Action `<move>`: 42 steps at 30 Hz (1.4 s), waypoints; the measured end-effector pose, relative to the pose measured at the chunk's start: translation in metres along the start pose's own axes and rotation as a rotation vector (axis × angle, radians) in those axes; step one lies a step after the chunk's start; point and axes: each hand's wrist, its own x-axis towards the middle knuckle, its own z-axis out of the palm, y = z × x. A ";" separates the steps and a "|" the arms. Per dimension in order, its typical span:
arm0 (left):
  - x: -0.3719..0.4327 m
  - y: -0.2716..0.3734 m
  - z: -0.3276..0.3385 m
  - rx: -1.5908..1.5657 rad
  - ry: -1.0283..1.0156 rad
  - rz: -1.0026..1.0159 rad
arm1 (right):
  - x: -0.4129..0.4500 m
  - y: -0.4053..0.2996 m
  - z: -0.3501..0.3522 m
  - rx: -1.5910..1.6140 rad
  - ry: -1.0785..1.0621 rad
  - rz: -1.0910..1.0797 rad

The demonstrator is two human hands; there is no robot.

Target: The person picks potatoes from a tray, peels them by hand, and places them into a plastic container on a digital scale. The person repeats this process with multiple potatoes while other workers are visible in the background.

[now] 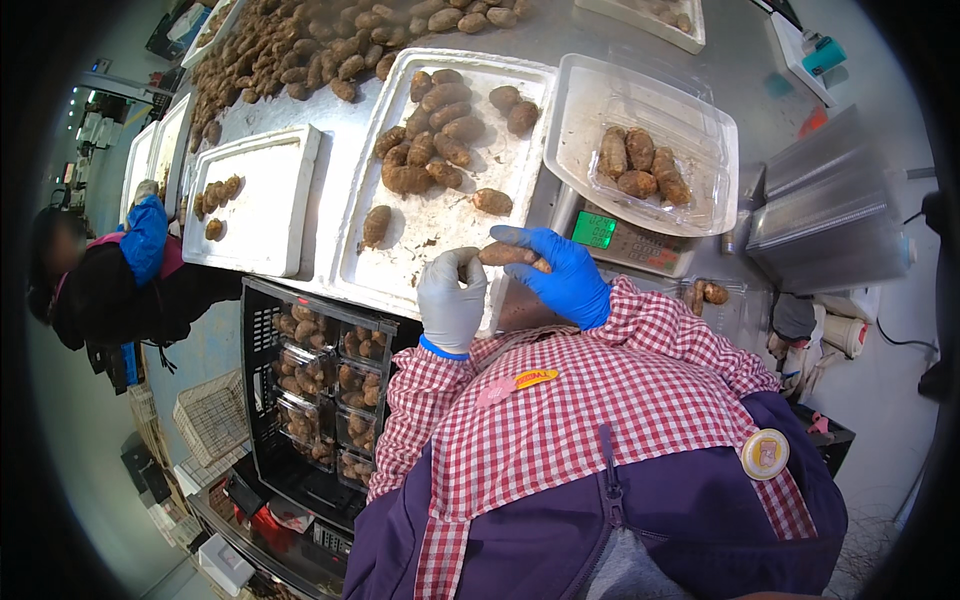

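Note:
My left hand [452, 296], in a whitish glove, grips one end of a brown taro tuber [507, 255]. The other end lies between the fingers and thumb of my right hand [564, 274], gloved in blue. Both hands are over the near edge of a white foam tray [450, 225] with several tubers on it. To the right, a clear plastic box [697, 202] with several tubers rests in the white pan [559, 142] of a digital scale [637, 251] with a lit green display.
A big heap of tubers [300, 52] covers the table's far left. A smaller foam tray [262, 225] lies left, near a co-worker [127, 262]. Below is a black crate [259, 375] of filled clear boxes [304, 375]. Stacked clear lids or boxes [825, 232] stand right.

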 end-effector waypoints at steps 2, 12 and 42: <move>0.001 0.001 0.000 -0.136 0.033 -0.109 | 0.002 0.002 0.001 -0.008 0.006 0.061; 0.006 -0.028 -0.011 -0.248 0.167 -0.415 | 0.005 -0.006 -0.002 0.411 -0.029 0.533; -0.007 0.011 0.013 -0.330 -0.148 -0.245 | -0.020 -0.016 -0.023 0.504 -0.156 0.751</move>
